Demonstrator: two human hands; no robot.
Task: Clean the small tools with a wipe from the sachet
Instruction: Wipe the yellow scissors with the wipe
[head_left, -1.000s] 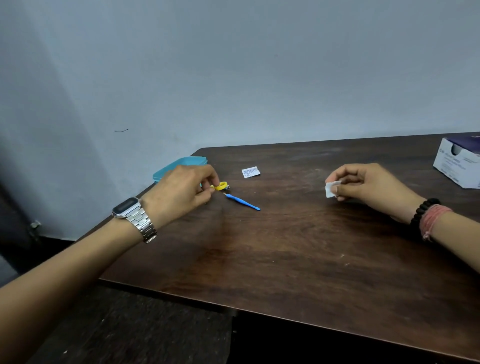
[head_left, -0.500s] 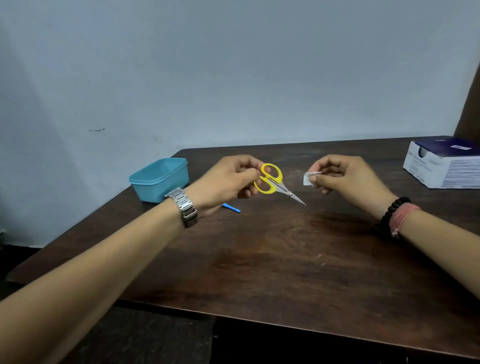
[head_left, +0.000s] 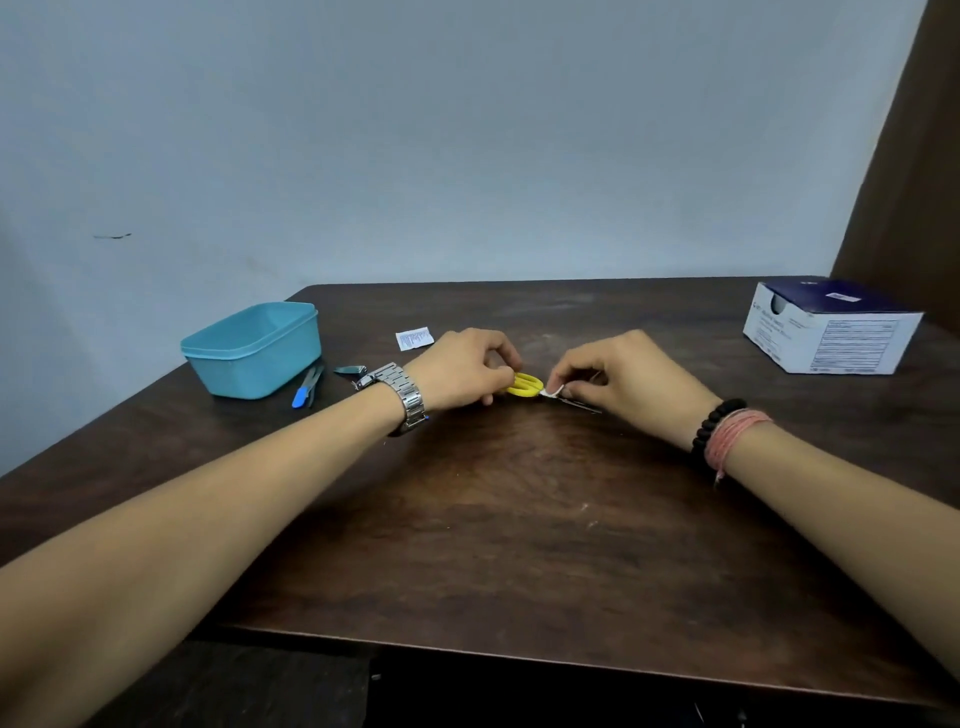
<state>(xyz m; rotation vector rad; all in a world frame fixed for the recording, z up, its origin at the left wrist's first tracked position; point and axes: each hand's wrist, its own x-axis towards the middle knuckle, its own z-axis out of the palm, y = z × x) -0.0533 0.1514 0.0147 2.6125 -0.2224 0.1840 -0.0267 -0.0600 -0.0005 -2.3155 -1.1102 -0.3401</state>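
Head view: on the dark wood-grain bench (head_left: 519, 545), the left hand (head_left: 462, 371) pinches the yellow plastic loops of the scissors (head_left: 525, 385), likely steadying them while the right hand (head_left: 631, 376), its grip closed on a small white wipe (head_left: 554, 391), rubs the thin metal blades. Farther left lies the torn sachet (head_left: 414, 339).

1. Dark brown wooden table (head_left: 519, 519), worn grain, front edge toward the camera.
2. Light blue rectangular plastic tub (head_left: 253, 349) near the back left corner.
3. Blue-handled slim tool (head_left: 306, 388) just beside the tub's right side.
4. Small metal nail clipper (head_left: 350, 370) near that tool.
5. White printed paper sachet (head_left: 414, 338), flat, farther back.
6. White-and-navy cardboard box (head_left: 831, 327) at the back right.
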